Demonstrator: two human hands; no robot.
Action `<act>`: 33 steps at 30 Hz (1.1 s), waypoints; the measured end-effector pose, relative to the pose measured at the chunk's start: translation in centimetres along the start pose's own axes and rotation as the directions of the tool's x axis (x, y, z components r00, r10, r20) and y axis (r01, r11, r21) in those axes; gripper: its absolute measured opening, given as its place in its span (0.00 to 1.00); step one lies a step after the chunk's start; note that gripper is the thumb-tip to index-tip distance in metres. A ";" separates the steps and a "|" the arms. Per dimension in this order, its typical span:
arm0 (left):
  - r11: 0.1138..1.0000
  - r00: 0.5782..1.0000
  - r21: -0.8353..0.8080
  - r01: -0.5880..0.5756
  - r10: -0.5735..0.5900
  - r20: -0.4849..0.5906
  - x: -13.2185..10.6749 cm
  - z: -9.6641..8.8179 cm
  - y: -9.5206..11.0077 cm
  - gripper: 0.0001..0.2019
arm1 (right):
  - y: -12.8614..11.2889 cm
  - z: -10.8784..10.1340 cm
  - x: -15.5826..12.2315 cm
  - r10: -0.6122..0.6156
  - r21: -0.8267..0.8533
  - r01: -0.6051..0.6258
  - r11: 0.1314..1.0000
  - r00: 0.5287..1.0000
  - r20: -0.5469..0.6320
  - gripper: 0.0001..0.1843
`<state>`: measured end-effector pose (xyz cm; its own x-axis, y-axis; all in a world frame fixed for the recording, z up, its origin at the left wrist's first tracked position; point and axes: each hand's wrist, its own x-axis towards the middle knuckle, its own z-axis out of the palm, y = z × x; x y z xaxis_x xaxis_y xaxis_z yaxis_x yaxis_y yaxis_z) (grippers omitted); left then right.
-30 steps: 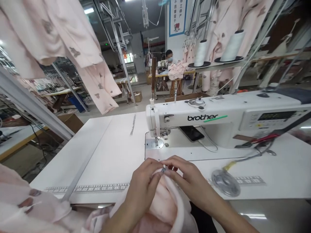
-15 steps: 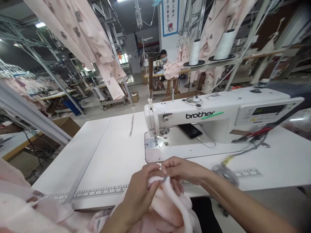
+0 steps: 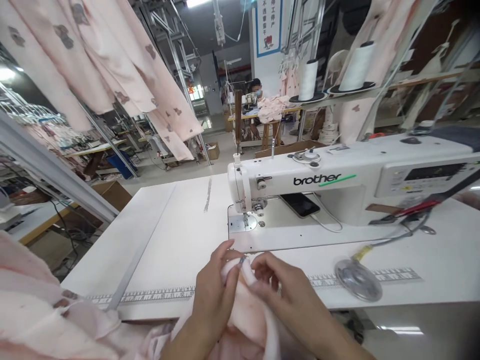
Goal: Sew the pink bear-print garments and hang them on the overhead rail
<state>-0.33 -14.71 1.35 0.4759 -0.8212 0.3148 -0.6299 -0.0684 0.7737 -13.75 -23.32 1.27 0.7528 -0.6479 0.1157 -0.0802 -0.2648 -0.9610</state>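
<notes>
Head view: the left hand point(image 3: 213, 300) pinches a fold of pale pink fabric point(image 3: 245, 305) between thumb and fingers; the right hand point(image 3: 281, 292) grips it with curled fingers.

Pale pink fleecy garment point(image 3: 243, 312) bunched up in the air over the worktop point(image 3: 168, 250), left hand point(image 3: 213, 300) pinching its rolled edge, right hand point(image 3: 288, 295) wrapped round the fold just beside it. Tiny grey metal bit point(image 3: 243, 261) sits at the fold's 12 o'clock, too small to identify. Rest of the cloth droops toward 6 o'clock.
</notes>
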 end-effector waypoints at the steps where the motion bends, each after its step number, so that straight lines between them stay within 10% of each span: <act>1: 1.000 1.000 0.020 -0.019 0.019 -0.011 0.0 0.1 0.0 0.16 | -0.2 0.2 -0.3 0.003 -0.059 -0.004 0.998 1.000 -0.008 0.06; 5: 0.992 0.993 -0.050 0.115 -0.114 0.015 0.8 -0.6 0.6 0.17 | -0.1 -0.2 0.4 -0.058 0.066 0.054 0.996 0.997 0.056 0.09; 12: 0.928 0.897 -0.230 0.292 -0.182 0.403 3.0 -2.8 1.5 0.28 | 0.6 -2.3 2.7 -0.191 0.089 0.174 0.981 0.950 0.246 0.11; 23: 0.931 0.909 -0.143 0.337 -0.282 0.307 9.6 2.7 -5.4 0.19 | 5.7 -2.0 9.9 0.147 -0.389 -0.189 0.902 0.980 -0.135 0.08; 33: 0.978 0.947 0.052 0.202 -0.208 0.243 12.1 5.6 -8.4 0.15 | 7.8 -1.8 13.4 0.249 -0.628 -0.303 0.716 0.952 -0.175 0.06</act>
<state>7.29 -27.30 -4.43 0.4328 -0.9015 0.0033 -0.5516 -0.2619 0.7919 -5.48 -35.31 -4.23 0.5825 -0.8084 -0.0852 -0.6962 -0.4420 -0.5656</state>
